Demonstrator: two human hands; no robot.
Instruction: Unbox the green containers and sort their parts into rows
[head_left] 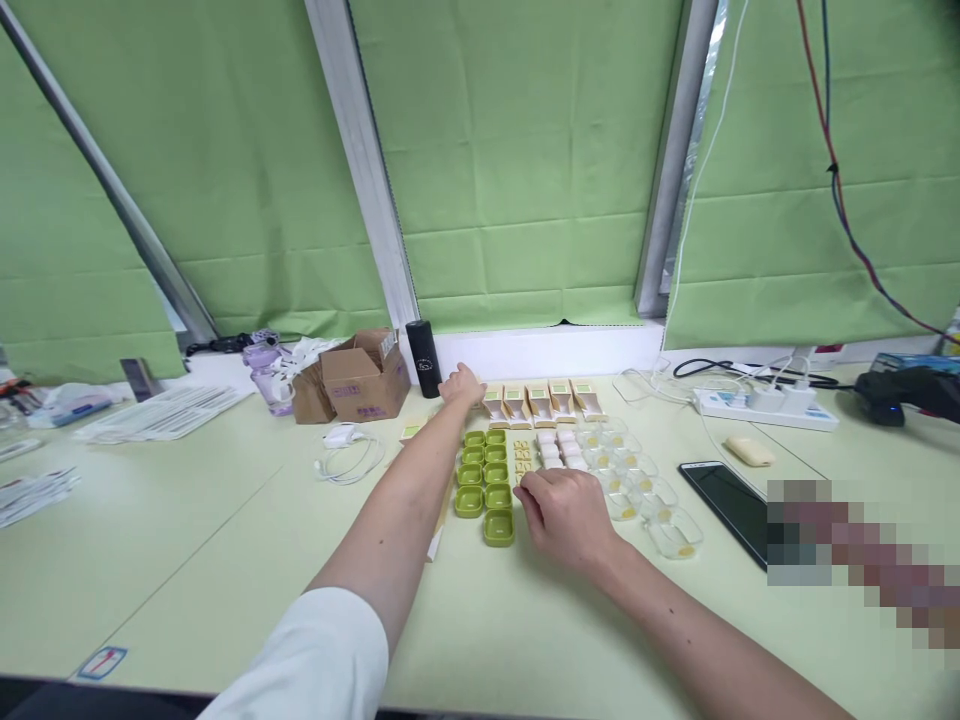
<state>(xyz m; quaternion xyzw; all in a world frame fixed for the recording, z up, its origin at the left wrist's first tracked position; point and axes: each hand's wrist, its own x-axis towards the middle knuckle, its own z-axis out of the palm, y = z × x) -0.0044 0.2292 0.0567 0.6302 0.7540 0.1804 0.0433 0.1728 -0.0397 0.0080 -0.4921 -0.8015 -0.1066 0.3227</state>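
Observation:
My left hand (463,386) reaches far forward to the left end of a row of small beige boxes (541,401) near the window sill; its fingers are curled at the leftmost box, and what they hold is hidden. My right hand (566,515) rests closed on the table beside two columns of green square trays (484,482), its fingertips at small yellow pieces (522,458). White blocks (561,449) and clear lids with yellow dots (637,485) lie just to the right.
A black cylinder (424,358) and a cardboard box (365,381) stand behind my left hand. A white charger with cable (346,450) lies left, a phone (731,502) and power strip (765,405) right. Papers lie at far left.

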